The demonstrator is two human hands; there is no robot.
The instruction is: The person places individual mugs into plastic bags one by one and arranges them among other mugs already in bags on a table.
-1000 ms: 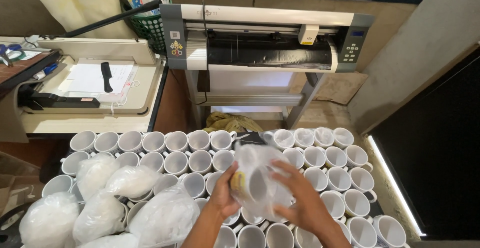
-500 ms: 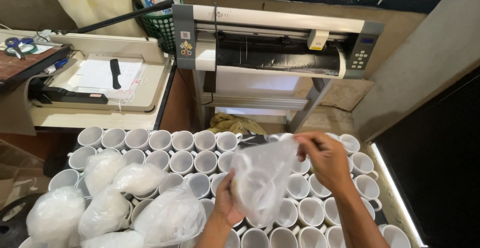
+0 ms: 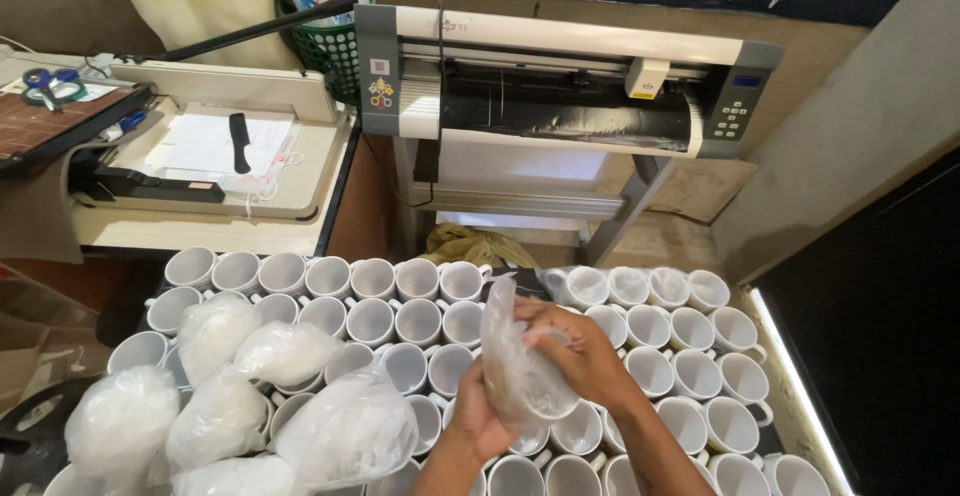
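Plastic bag [image 3: 515, 361], clear and crumpled, sits between both hands above rows of white mugs [image 3: 372, 318] standing open side up. Seen from the head camera, the left hand [image 3: 480, 418] comes up from below with its fingers curled around the bag's lower part, and the right hand [image 3: 580, 356] lies over the bag from the right side, fingers closed on the plastic. To the left, more bunched plastic bags [image 3: 285, 396] lie on top of the mugs. Behind the mugs stands a wide cutting machine [image 3: 560, 86] on legs, and a paper trimmer [image 3: 215, 151] rests on a table at the left, with scissors [image 3: 45, 81] beside it.
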